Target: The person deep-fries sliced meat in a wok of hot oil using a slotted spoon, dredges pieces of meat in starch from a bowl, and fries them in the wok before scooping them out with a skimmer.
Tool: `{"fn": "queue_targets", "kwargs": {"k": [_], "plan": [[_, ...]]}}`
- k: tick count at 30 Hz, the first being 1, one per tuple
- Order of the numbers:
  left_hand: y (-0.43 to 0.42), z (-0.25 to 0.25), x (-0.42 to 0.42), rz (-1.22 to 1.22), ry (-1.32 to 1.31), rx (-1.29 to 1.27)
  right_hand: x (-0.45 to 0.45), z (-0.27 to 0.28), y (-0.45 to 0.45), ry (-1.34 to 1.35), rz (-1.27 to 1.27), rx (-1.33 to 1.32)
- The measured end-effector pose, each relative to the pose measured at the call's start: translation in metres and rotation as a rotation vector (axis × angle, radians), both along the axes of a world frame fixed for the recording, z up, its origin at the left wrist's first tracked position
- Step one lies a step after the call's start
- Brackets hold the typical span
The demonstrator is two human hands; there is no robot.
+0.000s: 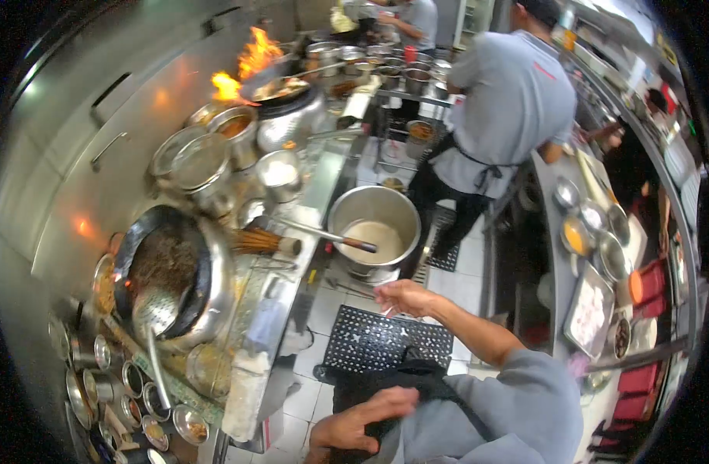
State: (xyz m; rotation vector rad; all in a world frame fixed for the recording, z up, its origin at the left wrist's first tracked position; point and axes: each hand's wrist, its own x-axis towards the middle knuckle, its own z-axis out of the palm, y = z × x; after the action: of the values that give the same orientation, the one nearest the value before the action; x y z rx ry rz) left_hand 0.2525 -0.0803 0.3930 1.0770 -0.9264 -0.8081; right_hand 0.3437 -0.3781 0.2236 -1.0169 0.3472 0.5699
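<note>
My right hand (pixel 405 298) is held out in front of my body, above the black perforated floor mat (pixel 385 339). Its fingers are curled in, and a small pale sliver shows by the fingertips, too small to name. Close to my waist, my left hand (pixel 370 417) is somewhat blurred, with fingers stretched out and thumb apart, beside the dark apron (pixel 370 387). It grips nothing that I can see. Beyond my right hand stands a large metal pot (pixel 339 213) with a pale, cloudy content. A ladle (pixel 323 233) reaches from the counter over its rim.
At left, a wok (pixel 204 240) holds dark food and a perforated skimmer (pixel 157 309). A bamboo brush (pixel 265 242) lies beside it. Flames (pixel 259 52) rise at another wok. A co-worker (pixel 509 100) stands ahead on the right. Bowls and a tray (pixel 590 309) line the right counter.
</note>
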Motion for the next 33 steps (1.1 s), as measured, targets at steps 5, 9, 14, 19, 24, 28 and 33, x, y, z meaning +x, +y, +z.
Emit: {"fn": "queue_targets", "kwargs": {"k": [5,9,14,19,24,28,33], "plan": [[-0.094,-0.005,-0.008,-0.446,0.026,-0.18,-0.119,0.009,-0.076,0.027,-0.111,-0.156],[-0.144,0.013,0.051,-0.457,-0.141,-0.184,-0.17,0.009,-0.117,0.058,-0.144,-0.275],[-0.22,0.062,0.072,-1.018,-0.302,-0.109,-0.181,-0.001,-0.126,-0.053,-0.18,-0.444],[-0.251,0.006,0.037,-1.359,0.003,-0.214,-0.202,-0.018,-0.099,-0.111,-0.421,-0.269],[-0.248,-0.008,0.021,-0.85,-0.051,0.207,-0.243,-0.045,-0.095,0.059,-0.771,-0.203],[-0.228,0.015,0.019,-1.354,-0.252,0.033,-0.259,-0.071,-0.104,0.177,-1.011,-0.078],[-0.201,0.034,0.046,-1.176,-0.311,0.05,-0.236,-0.08,-0.107,0.244,-1.083,-0.084]]}}
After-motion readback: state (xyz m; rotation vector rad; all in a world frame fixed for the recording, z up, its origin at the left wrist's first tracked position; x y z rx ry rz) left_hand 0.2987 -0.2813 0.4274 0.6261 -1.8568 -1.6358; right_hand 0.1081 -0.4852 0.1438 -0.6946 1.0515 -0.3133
